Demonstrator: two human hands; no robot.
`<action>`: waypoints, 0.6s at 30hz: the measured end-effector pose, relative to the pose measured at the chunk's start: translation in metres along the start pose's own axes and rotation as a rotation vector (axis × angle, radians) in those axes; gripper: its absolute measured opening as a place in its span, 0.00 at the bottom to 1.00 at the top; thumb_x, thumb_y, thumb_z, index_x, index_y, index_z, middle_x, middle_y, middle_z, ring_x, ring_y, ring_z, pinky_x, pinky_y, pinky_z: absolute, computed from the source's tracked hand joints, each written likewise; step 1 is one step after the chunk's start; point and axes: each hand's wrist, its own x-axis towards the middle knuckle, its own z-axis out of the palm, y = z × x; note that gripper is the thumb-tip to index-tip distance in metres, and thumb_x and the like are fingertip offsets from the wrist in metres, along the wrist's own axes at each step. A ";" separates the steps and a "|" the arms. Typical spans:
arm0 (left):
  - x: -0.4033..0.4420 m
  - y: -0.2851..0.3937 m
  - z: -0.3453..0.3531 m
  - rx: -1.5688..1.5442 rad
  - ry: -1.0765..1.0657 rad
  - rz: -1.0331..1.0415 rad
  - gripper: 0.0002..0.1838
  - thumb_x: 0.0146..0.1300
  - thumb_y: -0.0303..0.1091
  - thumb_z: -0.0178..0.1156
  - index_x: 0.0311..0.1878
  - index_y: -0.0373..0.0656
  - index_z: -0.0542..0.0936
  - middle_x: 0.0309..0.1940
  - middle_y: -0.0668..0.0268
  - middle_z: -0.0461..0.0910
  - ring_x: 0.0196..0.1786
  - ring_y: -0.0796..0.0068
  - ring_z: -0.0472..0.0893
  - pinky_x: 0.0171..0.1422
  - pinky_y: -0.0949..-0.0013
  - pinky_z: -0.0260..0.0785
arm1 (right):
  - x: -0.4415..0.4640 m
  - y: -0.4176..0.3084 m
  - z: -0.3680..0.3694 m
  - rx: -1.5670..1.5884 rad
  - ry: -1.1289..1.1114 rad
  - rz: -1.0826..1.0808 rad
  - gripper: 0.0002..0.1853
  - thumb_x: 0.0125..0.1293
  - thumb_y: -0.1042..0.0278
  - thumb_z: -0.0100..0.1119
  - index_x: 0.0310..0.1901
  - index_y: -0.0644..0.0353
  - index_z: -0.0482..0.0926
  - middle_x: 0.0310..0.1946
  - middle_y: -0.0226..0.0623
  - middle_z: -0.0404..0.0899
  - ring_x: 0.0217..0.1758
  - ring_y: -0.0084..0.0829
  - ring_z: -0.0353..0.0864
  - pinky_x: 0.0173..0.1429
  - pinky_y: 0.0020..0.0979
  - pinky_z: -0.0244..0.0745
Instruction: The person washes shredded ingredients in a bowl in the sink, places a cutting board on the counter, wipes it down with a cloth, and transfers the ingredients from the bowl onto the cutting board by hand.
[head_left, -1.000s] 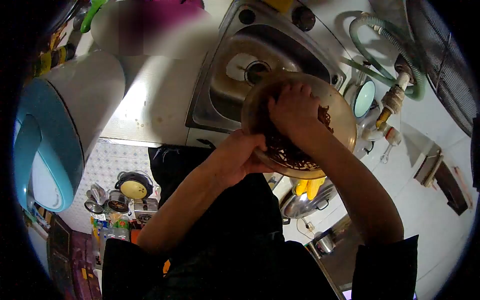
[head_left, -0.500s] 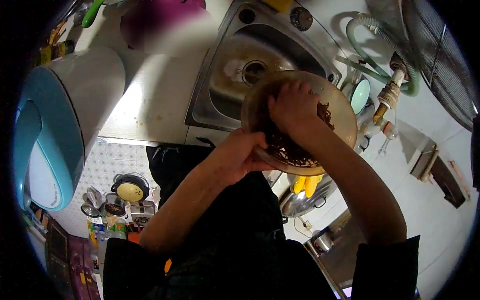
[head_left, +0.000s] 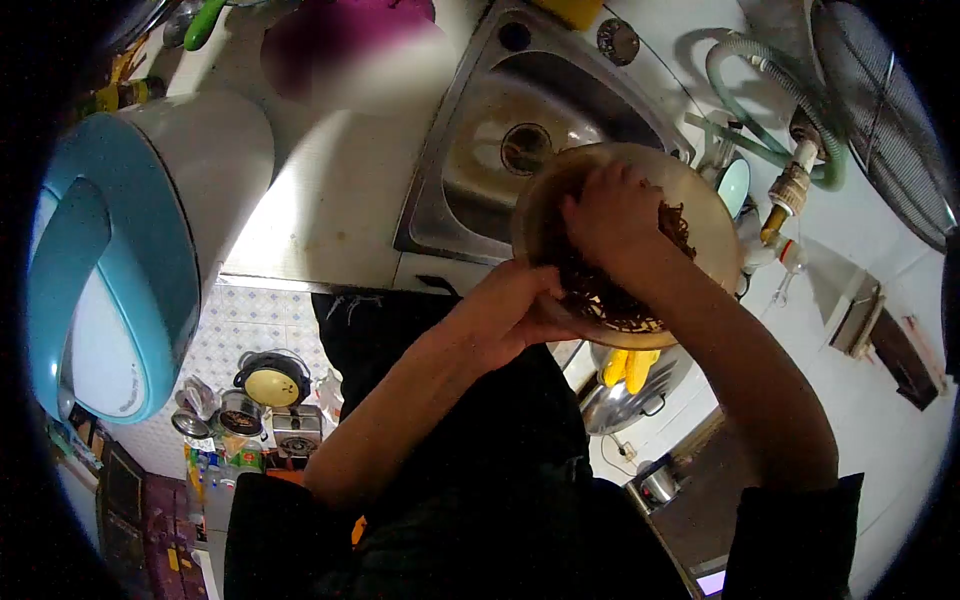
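At the near corner of one sink (head_left: 428, 215), I am clasping one bowl (head_left: 708, 208) by its rim with one left hand (head_left: 505, 315) — one right hand (head_left: 622, 218) is reaching among its dark strands (head_left: 622, 312), its exact grip hidden.

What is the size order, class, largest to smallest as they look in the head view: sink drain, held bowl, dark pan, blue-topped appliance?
1. Blue-topped appliance
2. Held bowl
3. Dark pan
4. Sink drain

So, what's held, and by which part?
The bowl, by its near-left rim, in the left hand. Whether the right hand, inside, holds dark strands cannot be told.
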 end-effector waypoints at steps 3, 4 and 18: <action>0.003 0.000 -0.002 0.018 0.007 -0.026 0.16 0.62 0.27 0.54 0.53 0.37 0.72 0.44 0.57 0.82 0.41 0.59 0.86 0.49 0.58 0.82 | 0.001 -0.001 0.002 -0.006 0.025 -0.016 0.30 0.70 0.42 0.46 0.56 0.63 0.75 0.58 0.47 0.72 0.64 0.46 0.71 0.59 0.56 0.70; 0.004 0.000 -0.003 -0.010 -0.011 -0.044 0.15 0.61 0.27 0.54 0.51 0.38 0.73 0.44 0.57 0.82 0.39 0.59 0.86 0.48 0.58 0.82 | 0.001 -0.001 0.000 -0.018 0.001 -0.009 0.30 0.70 0.42 0.45 0.56 0.63 0.75 0.58 0.47 0.72 0.64 0.46 0.71 0.59 0.56 0.70; 0.000 0.006 -0.005 -0.037 -0.046 -0.054 0.13 0.60 0.29 0.57 0.49 0.39 0.76 0.43 0.60 0.82 0.41 0.65 0.85 0.42 0.67 0.83 | 0.003 -0.005 -0.010 -0.098 -0.027 -0.031 0.29 0.70 0.41 0.44 0.57 0.60 0.75 0.57 0.46 0.73 0.63 0.45 0.71 0.57 0.55 0.71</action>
